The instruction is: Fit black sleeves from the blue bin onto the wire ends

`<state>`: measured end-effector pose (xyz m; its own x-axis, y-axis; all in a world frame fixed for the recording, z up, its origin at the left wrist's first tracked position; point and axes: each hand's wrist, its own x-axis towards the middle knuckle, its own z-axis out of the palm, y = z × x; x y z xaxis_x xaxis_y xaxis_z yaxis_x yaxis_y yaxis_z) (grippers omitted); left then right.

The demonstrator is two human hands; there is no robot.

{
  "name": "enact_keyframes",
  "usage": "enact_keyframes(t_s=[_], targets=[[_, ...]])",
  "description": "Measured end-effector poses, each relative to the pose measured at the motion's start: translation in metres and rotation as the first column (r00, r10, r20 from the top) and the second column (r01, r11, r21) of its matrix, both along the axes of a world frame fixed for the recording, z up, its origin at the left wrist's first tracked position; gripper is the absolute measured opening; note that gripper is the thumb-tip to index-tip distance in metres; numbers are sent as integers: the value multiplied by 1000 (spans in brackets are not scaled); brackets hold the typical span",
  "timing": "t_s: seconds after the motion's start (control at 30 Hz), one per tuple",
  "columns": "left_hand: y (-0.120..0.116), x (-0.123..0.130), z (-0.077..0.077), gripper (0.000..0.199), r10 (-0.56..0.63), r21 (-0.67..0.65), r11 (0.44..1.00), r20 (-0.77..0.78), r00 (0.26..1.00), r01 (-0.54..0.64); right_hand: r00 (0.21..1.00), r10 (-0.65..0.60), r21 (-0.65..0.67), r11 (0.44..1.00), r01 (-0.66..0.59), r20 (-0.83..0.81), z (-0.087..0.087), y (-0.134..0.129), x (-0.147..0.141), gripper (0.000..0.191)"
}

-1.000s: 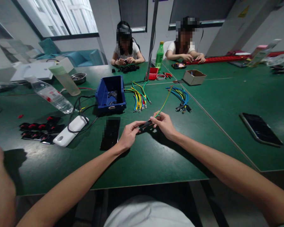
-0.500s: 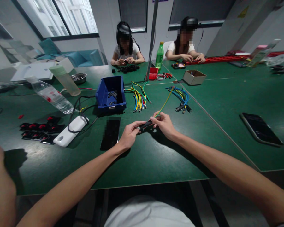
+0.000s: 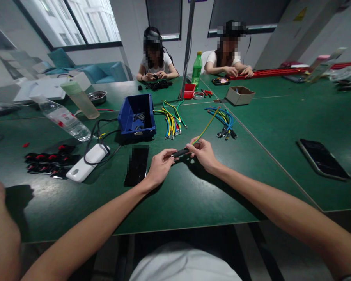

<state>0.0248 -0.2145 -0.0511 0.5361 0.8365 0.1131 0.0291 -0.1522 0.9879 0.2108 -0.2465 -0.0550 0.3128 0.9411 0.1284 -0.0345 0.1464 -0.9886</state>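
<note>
A black sleeve (image 3: 181,152) spans the gap between my two hands above the green table. My left hand (image 3: 160,167) pinches its left end, where a small bright metal tip shows at the fingers. Closed round the other end is my right hand (image 3: 205,157). From there a yellow-green wire (image 3: 208,128) sticks out, up and to the right. Beyond my hands lie a bunch of coloured wires (image 3: 172,123) with metal ring ends and another bunch (image 3: 226,121) with black sleeved ends. A blue bin (image 3: 137,132) holds several short black sleeves.
A dark phone (image 3: 137,168) lies beside my left hand, near a white power bank (image 3: 87,163) with a cable. Another phone (image 3: 323,160) is at right. Bottles, a small carton (image 3: 240,96) and a metal pole (image 3: 188,47) stand farther back. Two people work across the table; someone's arm (image 3: 2,230) enters at left.
The wire's free end has swung slightly right. The black sleeve lies a little flatter between my fingers, and my left hand has shifted slightly. Both hands keep their hold.
</note>
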Motion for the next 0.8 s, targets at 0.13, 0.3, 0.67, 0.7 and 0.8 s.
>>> enact_keyframes(t_s=[0.13,0.3,0.67,0.7,0.8], targets=[[0,1,-2,26,16,-9,1000,-3,1000,-16,999,-32,-6,999,32,24,-1,0,0,33],[1,1,-1,24,32,-19,999,-14,999,-33,998,-39,11,999,38,47,0,0,0,31],[0,1,1,22,44,-56,997,4,999,-44,997,-25,1,1000,25,73,5,-4,-1,34],[0,2,1,22,43,-66,997,5,999,-43,997,-26,0,1000,26,74,6,-4,-1,35],[-1,2,3,21,53,-99,994,14,998,-52,997,-21,-7,1000,22,79,8,-5,-1,38]])
